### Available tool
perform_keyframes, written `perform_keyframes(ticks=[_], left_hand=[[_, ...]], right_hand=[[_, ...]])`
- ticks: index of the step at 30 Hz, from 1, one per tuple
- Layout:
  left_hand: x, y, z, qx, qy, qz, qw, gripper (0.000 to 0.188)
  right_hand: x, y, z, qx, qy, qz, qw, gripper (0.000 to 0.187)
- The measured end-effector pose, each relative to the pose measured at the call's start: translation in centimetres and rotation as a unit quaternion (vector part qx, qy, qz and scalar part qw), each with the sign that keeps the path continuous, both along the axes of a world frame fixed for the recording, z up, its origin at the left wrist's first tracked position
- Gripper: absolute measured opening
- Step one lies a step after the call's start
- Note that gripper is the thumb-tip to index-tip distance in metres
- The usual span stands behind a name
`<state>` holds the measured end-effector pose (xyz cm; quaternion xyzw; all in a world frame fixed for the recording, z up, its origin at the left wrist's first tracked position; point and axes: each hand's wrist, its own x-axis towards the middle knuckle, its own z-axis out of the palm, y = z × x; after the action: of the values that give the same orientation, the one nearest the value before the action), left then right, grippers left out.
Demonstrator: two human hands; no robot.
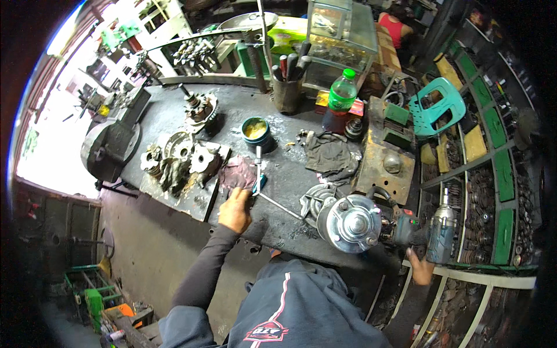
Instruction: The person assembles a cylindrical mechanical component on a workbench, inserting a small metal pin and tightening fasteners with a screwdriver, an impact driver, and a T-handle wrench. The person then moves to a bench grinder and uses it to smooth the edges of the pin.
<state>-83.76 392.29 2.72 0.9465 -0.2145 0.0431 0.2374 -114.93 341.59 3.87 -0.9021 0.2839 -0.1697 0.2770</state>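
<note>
My left hand is over the front of the bench, its fingers closed at the bend of a long metal T-handle wrench. Under that tool lies a reddish rag. My right hand is low at the right bench edge, thumb and fingers apart. It is just below a grey-blue cordless impact wrench whose nose points away from me; whether they touch is unclear. Left of the impact wrench sits a shiny round metal housing, beside a grey cast metal part.
A tub of yellowish grease, a dark cloth and a green-capped bottle stand or lie farther back. Greasy gear parts cover the left side. A bench vise is far left; a teal stool and parts shelves are at right.
</note>
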Motion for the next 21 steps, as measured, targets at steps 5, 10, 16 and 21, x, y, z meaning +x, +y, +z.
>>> perform_keyframes(ticks=[5, 10, 16, 21], left_hand=[[1.7, 1.9, 8.1, -0.14, -0.125, -0.028, 0.982, 0.038], [4.0, -2.0, 19.7, -0.223, -0.313, -0.11, 0.917, 0.036], [4.1, -9.6, 32.3, -0.184, -0.471, -0.338, 0.794, 0.021], [4.2, -12.7, 33.3, -0.338, -0.582, -0.287, 0.682, 0.032]], right_hand=[[-7.7, -2.8, 12.7, 0.042, -0.032, -0.272, 0.961, 0.036], [1.2, 8.4, 30.3, -0.048, -0.317, -0.011, 0.947, 0.053], [18.4, 22.4, 35.5, 0.224, -0.135, 0.343, 0.902, 0.07], [20.2, 26.3, 34.3, 0.441, -0.384, 0.267, 0.766, 0.048]])
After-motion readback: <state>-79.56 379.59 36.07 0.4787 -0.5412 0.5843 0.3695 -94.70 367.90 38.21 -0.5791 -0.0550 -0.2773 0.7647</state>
